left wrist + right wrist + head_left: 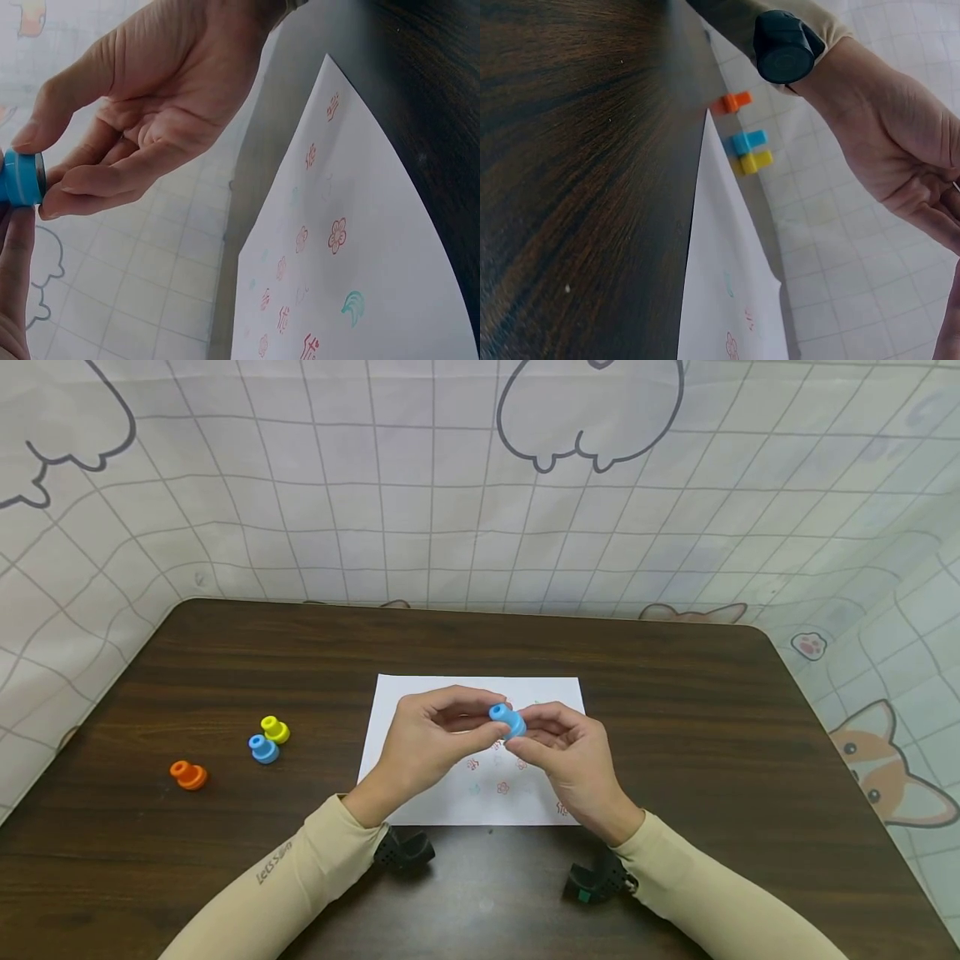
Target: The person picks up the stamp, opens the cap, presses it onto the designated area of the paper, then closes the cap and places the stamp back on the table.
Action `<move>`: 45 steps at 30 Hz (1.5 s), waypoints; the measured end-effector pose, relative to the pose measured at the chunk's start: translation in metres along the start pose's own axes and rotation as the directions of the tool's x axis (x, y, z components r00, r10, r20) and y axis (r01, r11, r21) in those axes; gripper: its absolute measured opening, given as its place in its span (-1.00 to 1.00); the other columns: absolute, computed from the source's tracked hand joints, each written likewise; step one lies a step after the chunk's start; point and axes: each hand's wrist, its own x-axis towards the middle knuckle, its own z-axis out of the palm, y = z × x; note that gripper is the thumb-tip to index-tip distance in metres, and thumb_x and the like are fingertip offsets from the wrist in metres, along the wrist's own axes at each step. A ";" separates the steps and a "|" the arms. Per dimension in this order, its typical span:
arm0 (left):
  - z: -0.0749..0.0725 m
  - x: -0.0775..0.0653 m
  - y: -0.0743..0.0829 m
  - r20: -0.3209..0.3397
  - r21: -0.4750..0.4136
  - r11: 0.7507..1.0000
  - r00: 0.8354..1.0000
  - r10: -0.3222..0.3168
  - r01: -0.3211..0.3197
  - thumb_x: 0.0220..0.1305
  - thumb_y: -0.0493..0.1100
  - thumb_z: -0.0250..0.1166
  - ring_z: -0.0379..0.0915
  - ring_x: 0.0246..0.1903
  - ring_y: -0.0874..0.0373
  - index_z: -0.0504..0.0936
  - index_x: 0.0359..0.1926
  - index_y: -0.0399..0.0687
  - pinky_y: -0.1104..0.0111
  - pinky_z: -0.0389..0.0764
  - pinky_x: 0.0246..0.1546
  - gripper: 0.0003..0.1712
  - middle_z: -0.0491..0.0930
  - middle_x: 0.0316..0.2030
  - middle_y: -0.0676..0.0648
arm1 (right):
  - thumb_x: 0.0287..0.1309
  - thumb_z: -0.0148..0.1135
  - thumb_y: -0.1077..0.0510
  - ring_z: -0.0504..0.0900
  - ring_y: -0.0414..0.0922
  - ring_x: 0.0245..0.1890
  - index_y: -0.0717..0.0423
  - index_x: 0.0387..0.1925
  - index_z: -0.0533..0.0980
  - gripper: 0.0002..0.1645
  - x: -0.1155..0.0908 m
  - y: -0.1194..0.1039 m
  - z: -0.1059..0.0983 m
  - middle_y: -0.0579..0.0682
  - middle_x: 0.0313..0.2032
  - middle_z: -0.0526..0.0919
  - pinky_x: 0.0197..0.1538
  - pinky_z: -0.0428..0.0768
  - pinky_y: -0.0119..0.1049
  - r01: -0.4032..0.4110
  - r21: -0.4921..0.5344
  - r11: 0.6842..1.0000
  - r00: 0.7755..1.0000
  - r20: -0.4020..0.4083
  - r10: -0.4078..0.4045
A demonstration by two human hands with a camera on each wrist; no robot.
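The left hand (431,735) pinches a blue stamp (508,720) between thumb and fingertips, coming at it from 8 o'clock. The right hand (576,756) comes in from 4 o'clock and pinches the same stamp, its thumb and fingers around the wide end. The stamp is held up in the air between the two hands, above the sheet of paper (442,802) and apart from it; its narrow end, with a hole in the tip, points towards 11 o'clock.

The sheet lies on a dark brown table (675,693) and carries small prints, among them a red flower (502,787) and a curved teal mark (353,307).

Well off at 9 o'clock from the held stamp stands a yellow stamp (275,729). A second blue stamp (263,749) sits right next to it at 7 o'clock; whether the two touch, I cannot tell. An orange stamp (188,775) is apart from that pair, between 8 and 9 o'clock of them.

Both forearms wear beige sleeves (300,868), and a black device (405,850) sits at the left wrist. A pale checked cloth (420,502) hangs at 12 o'clock behind the table, with a cartoon dog (873,768) at 3 o'clock.
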 end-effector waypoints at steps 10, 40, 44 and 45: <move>0.003 -0.003 -0.003 -0.031 0.028 0.998 0.998 0.054 -0.054 0.14 -0.35 0.53 0.82 -0.18 0.21 0.78 -0.07 -0.20 0.29 0.82 -0.10 -0.70 0.80 -0.12 -0.26 | 0.17 0.46 0.36 0.80 -0.26 -0.18 0.08 -0.06 0.66 -0.69 -0.001 0.001 0.000 -0.16 -0.21 0.79 -0.12 0.77 -0.44 0.002 -0.016 1.000 1.000 -0.013 -0.002; 0.005 -0.002 -0.001 -0.061 0.002 0.999 0.997 0.042 -0.041 0.12 -0.34 0.55 0.82 -0.22 0.22 0.78 -0.07 -0.22 0.28 0.81 -0.09 -0.69 0.80 -0.13 -0.29 | 0.09 0.48 0.43 0.82 -0.25 -0.15 0.05 -0.09 0.67 -0.63 -0.001 0.003 0.001 -0.14 -0.18 0.79 -0.08 0.80 -0.36 0.043 0.017 0.999 0.998 -0.045 -0.042; 0.005 -0.002 -0.001 -0.058 0.005 1.000 0.998 0.025 -0.025 0.13 -0.33 0.55 0.82 -0.21 0.22 0.78 -0.07 -0.21 0.28 0.81 -0.08 -0.69 0.80 -0.13 -0.29 | 0.09 0.47 0.43 0.82 -0.26 -0.16 0.03 -0.10 0.67 -0.63 -0.001 0.003 0.001 -0.15 -0.19 0.79 -0.08 0.79 -0.37 0.032 0.014 0.999 0.998 -0.050 -0.031; 0.005 -0.002 -0.001 -0.057 0.003 1.000 0.998 0.021 -0.021 0.13 -0.33 0.55 0.82 -0.21 0.22 0.78 -0.07 -0.20 0.28 0.81 -0.08 -0.70 0.80 -0.12 -0.28 | 0.09 0.47 0.43 0.81 -0.26 -0.16 0.03 -0.10 0.67 -0.63 -0.001 0.003 0.001 -0.15 -0.20 0.79 -0.08 0.79 -0.37 0.030 0.014 0.999 0.998 -0.052 -0.029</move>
